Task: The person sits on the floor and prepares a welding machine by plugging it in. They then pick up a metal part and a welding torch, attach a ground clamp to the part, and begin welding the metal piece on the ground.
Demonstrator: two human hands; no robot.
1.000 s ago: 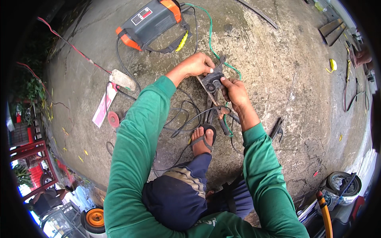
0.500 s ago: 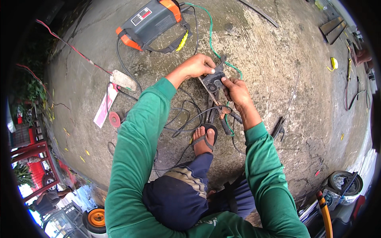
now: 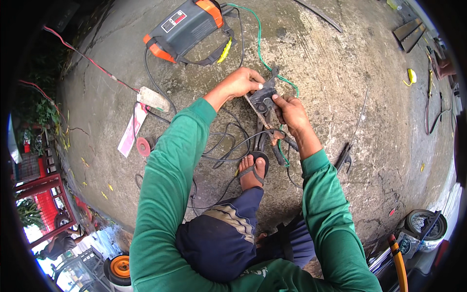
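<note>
A dark metal bracket (image 3: 262,99) with a bent arm at its far end is held between my two hands. My left hand (image 3: 239,82) pinches its left upper edge between thumb and fingers. On its right side, the thumb of my right hand (image 3: 293,114) presses the metal, with the fingers curled behind and partly hidden. Just below the bracket lies a clamp (image 3: 278,138) with a rusty jaw and dark handles, near the green cable (image 3: 259,36). My left foot (image 3: 252,171), in a sandal, rests by a dark bar-like part beneath the bracket.
A grey and orange welding machine (image 3: 187,30) stands at the far left. An electrode holder (image 3: 344,158) with a thin rod lies to the right. Black cable (image 3: 228,146) loops by my foot. A power strip (image 3: 153,99), a red disc (image 3: 143,146) and a wheel (image 3: 424,224) are around.
My hands and the bracket keep nearly the same pose. The whole view has shifted slightly.
</note>
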